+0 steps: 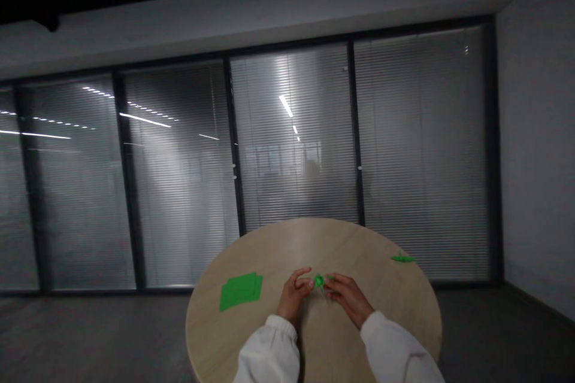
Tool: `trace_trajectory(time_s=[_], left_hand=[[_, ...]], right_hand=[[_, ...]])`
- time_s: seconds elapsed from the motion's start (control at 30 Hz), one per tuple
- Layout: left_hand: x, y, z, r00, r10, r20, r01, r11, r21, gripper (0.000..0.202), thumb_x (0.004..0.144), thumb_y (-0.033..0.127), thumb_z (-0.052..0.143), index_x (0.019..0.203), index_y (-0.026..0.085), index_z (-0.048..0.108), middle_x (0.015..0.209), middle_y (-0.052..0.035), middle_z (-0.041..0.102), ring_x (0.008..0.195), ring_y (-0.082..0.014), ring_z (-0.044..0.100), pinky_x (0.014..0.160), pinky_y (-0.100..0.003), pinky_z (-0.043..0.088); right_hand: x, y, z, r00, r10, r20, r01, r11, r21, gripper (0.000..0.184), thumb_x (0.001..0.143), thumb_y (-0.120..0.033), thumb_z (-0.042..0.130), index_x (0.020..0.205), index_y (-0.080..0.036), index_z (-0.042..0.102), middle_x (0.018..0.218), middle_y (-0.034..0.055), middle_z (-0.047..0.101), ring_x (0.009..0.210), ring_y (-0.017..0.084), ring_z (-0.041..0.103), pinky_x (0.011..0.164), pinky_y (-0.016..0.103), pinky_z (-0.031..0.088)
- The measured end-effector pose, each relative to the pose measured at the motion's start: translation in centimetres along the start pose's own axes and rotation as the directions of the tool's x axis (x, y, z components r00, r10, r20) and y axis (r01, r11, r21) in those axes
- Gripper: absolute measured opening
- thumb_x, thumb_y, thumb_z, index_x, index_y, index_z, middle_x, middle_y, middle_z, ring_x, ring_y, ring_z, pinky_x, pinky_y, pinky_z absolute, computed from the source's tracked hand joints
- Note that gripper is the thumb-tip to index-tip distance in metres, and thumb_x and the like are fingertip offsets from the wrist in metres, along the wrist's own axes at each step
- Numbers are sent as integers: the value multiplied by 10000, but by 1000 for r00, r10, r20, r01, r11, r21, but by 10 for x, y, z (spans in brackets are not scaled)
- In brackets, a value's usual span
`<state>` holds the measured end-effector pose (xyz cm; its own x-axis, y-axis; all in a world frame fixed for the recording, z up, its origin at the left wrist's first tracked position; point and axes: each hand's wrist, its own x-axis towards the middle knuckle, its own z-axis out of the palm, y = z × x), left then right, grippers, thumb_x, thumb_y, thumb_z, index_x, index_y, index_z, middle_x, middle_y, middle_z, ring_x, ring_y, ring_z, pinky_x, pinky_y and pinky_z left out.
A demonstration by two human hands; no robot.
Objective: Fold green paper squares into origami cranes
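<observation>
The right hand pinches a small green paper-like lump between both hands, fingertips nearly together; the left hand curls close, its hold I cannot tell; flat green paper sheets lie left of the grip; a thin green shape, right.

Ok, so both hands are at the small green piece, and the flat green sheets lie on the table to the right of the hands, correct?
Not quite: the head view shows the flat green sheets lying on the table to the left of the left hand and right hand.
</observation>
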<state>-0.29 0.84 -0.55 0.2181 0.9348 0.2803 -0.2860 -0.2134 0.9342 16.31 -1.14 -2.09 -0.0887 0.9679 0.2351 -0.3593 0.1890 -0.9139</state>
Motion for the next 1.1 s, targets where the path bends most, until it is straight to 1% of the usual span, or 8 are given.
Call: trace_trajectory(time_s=[0.13, 0.23, 0.3, 0.5, 0.63, 0.77, 0.97, 1.1], left_hand=[[0, -3, 0, 998, -31, 56, 37, 994, -103, 475, 524, 332, 838, 908, 152, 624, 664, -12, 657, 587, -114, 559, 599, -225, 381], [-1, -4, 1, 994, -65, 93, 80, 983, -165, 491, 521, 313, 843, 923, 160, 609, 683, -13, 659, 573, -107, 555, 573, -216, 370], [-2, -3, 2, 991, -73, 110, 95, 974, -207, 502, 520, 303, 845, 935, 164, 600, 709, -19, 665, 616, -118, 578, 590, -214, 382], [-8, 5, 4, 983, -179, 38, 183, 962, -203, 511, 510, 301, 849, 939, 173, 604, 744, -17, 667, 623, -106, 587, 561, -192, 392], [-9, 7, 4, 974, -223, -33, 210, 952, -222, 510, 494, 309, 854, 919, 164, 612, 674, 4, 649, 580, -98, 583, 544, -185, 413], [-6, 2, 1, 968, -242, -74, 218, 946, -241, 495, 495, 286, 858, 903, 148, 614, 600, 24, 626, 510, -72, 559, 495, -154, 417], [-1, -5, -5, 957, -266, -112, 232, 940, -251, 411, 602, 273, 810, 935, 138, 610, 575, 8, 638, 481, -61, 569, 427, -109, 394], [1, -7, -8, 952, -278, -128, 234, 931, -278, 369, 640, 230, 783, 950, 138, 606, 637, -21, 671, 528, -80, 610, 424, -111, 400]], right_hand=[[-1, -1, 1, 998, 52, 44, -58, 987, 150, 241, 630, -356, 780, 763, -167, 710, 790, 36, 668, 767, 151, 576, 659, 230, 403], [-1, -1, 2, 994, 76, 79, -92, 973, 210, 246, 627, -331, 791, 778, -155, 710, 799, 50, 677, 756, 150, 582, 673, 236, 410], [-1, -1, 3, 992, 86, 94, -106, 965, 241, 239, 632, -320, 792, 775, -149, 706, 806, 53, 679, 750, 148, 586, 672, 235, 413], [-2, -4, 4, 990, 104, 99, -128, 953, 273, 265, 619, -333, 802, 771, -147, 690, 800, 50, 678, 729, 144, 598, 657, 239, 424], [-3, -5, 5, 988, 134, 71, -148, 949, 278, 284, 611, -338, 802, 776, -143, 679, 807, 59, 681, 715, 151, 610, 641, 242, 435], [-2, -5, 5, 985, 161, 63, -173, 925, 338, 257, 611, -292, 804, 769, -141, 670, 777, 51, 676, 683, 138, 610, 609, 223, 444], [0, -5, 4, 974, 221, 52, -221, 870, 441, 217, 639, -278, 784, 743, -138, 656, 683, 26, 660, 643, 120, 611, 578, 208, 447], [0, -5, 3, 968, 251, 26, -238, 872, 427, 218, 629, -277, 785, 729, -136, 653, 669, 24, 654, 637, 120, 605, 572, 211, 437]])
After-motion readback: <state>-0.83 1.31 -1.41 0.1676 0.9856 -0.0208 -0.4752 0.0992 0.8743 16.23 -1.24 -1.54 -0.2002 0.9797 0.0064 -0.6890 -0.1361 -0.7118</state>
